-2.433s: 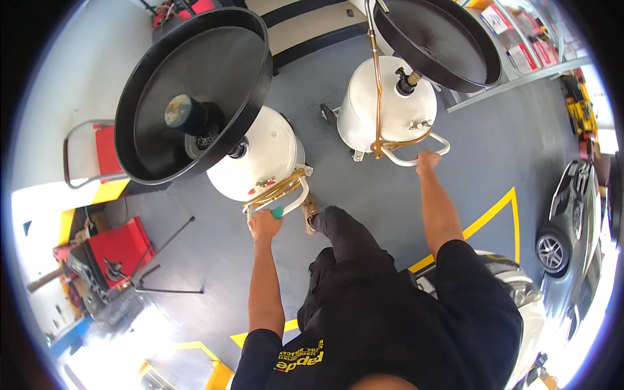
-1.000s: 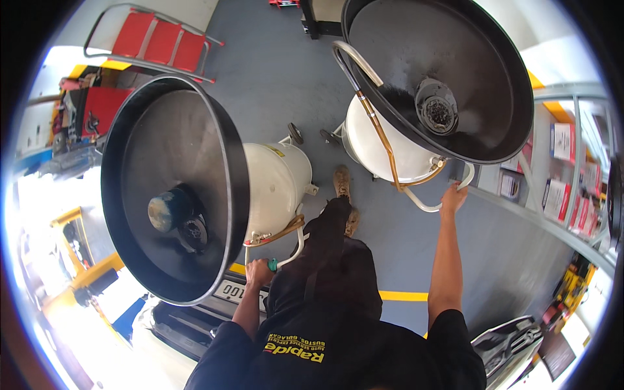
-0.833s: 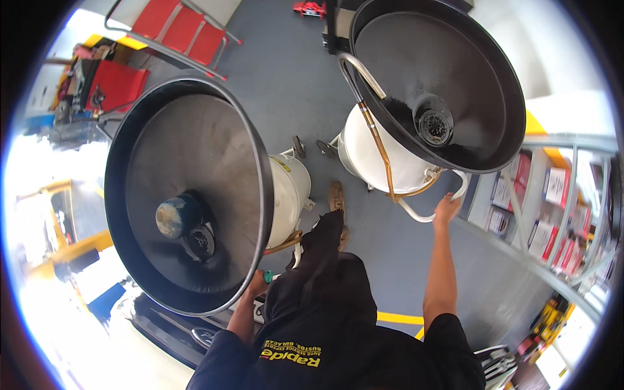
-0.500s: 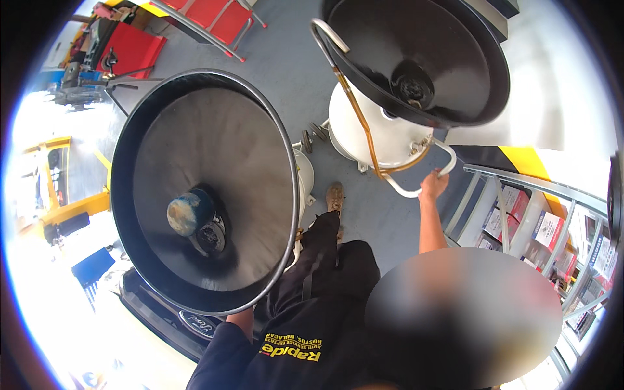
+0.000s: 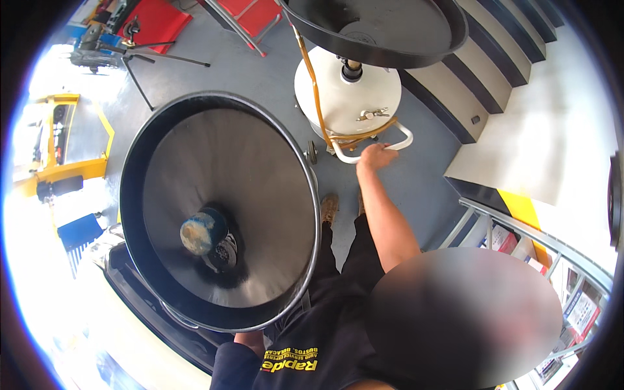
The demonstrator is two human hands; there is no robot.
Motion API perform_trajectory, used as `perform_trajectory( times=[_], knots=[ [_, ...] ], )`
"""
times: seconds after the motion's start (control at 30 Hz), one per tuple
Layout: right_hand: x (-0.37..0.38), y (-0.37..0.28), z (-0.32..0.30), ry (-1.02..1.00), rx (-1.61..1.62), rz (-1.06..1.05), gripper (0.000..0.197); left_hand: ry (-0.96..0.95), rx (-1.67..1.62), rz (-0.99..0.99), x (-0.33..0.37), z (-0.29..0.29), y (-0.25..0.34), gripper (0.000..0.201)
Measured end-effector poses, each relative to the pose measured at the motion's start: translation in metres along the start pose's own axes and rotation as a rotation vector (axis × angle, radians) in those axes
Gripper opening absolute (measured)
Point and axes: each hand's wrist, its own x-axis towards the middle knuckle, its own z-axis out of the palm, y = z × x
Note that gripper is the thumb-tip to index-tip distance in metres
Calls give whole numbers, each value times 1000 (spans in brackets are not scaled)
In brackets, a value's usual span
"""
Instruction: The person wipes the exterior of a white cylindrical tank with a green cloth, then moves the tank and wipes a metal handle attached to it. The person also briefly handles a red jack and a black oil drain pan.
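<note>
At the right, a wheeled oil drainer has a white tank (image 5: pixel 344 97), a black drain pan (image 5: pixel 396 32) on a post above it and a bent amber hose (image 5: pixel 311 78). My right hand (image 5: pixel 377 156) is closed on its white handle (image 5: pixel 404 138). A second, larger black drain pan (image 5: pixel 260 175) fills the left middle. In it lies a blue cylinder (image 5: pixel 205 232) with a worn, pale end, like a used oil filter, beside the drain opening (image 5: pixel 223 253). My left hand (image 5: pixel 250 338) reaches beneath this pan's near rim; only the wrist area shows, its fingers hidden.
Grey steps with dark edges (image 5: pixel 481 84) rise at the far right. A metal rack (image 5: pixel 559 247) with boxes stands right. A car's front (image 5: pixel 156 312) is close at left below the pan. A tripod stand (image 5: pixel 140 62) and red chair (image 5: pixel 250 19) are at the back.
The oil drainer and my right hand have shifted left and farther up the view, showing more steps. The larger pan has moved slightly right and down. Both my shoes now show.
</note>
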Motion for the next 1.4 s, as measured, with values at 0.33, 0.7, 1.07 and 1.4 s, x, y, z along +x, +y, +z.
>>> perform_trajectory(
  times=[0.33, 0.7, 1.07, 1.4],
  knots=[
    [-29, -78, 60, -430, -745, -463, 62, 124, -320, -227, -32, 48, 117, 22],
    [10, -137, 221, -1133, -1117, -1466, 61, 261, -588, -312, 5, 56, 245, 20],
    [-8, -157, 384, -950, -868, -1411, 53, 321, -825, -416, 70, 8, 357, 18],
    [-33, -226, 502, -1102, -1059, -1153, 55, 414, -1041, -531, 106, -68, 460, 17]
  ],
)
